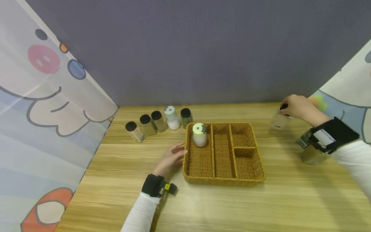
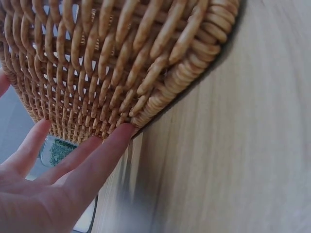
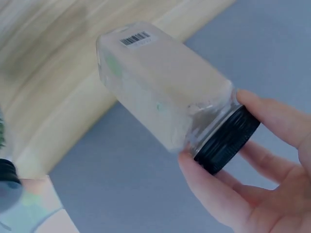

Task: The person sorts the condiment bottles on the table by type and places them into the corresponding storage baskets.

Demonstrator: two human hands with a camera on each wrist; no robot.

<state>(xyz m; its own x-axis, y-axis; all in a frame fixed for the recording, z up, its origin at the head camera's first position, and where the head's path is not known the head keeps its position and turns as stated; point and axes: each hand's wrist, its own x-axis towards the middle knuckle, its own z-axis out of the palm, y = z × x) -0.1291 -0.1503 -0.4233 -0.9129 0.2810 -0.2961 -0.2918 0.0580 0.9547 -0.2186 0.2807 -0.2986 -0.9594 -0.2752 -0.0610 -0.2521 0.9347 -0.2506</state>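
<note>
My right hand [image 1: 298, 108] pinches a clear square spice jar [image 3: 160, 82] by its black lid [image 3: 227, 140]. Pale powder fills the jar, and a barcode sticker shows on its base. In the head view this jar tilts above the table to the right of the wicker basket [image 1: 224, 182]. My left hand [image 1: 171, 158] touches the basket's left side with extended fingers [image 2: 102, 155]. The basket is divided into compartments, and a white jar with a pale yellow-green lid [image 1: 199, 135] stands at the back of its left one.
Left of and behind the basket stand several jars, among them a white-lidded jar [image 1: 172, 118] and a black-lidded jar of green herbs [image 1: 186, 118]. Two more jars, one brownish [image 1: 313, 156] and one with a dark label [image 1: 304, 138], are partly hidden near my right wrist. A grey wall [image 1: 203, 51] rises behind the table.
</note>
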